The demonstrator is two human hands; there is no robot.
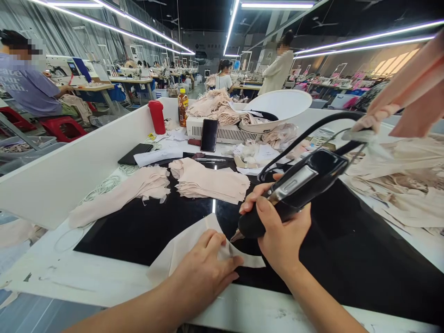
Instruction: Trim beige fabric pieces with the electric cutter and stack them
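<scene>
My right hand (pixel 277 226) is wrapped round a black corded hand tool (pixel 298 187), its metal tip pointing down at a pale fabric piece (pixel 183 245) on the black work surface (pixel 138 231). My left hand (pixel 204 268) lies flat on that fabric piece, fingers together, pressing it down just left of the tool's tip. Two stacks of pale pink fabric pieces sit further back: one (pixel 208 180) at the centre, one (pixel 138 187) to its left.
A white partition wall (pixel 69 171) runs along the left. Behind the stacks are a red cup (pixel 157 116), a bottle (pixel 182 107), a phone (pixel 209 135) and a white bowl (pixel 280 104). Loose pink fabric (pixel 398 189) lies at the right. Other people work at far tables.
</scene>
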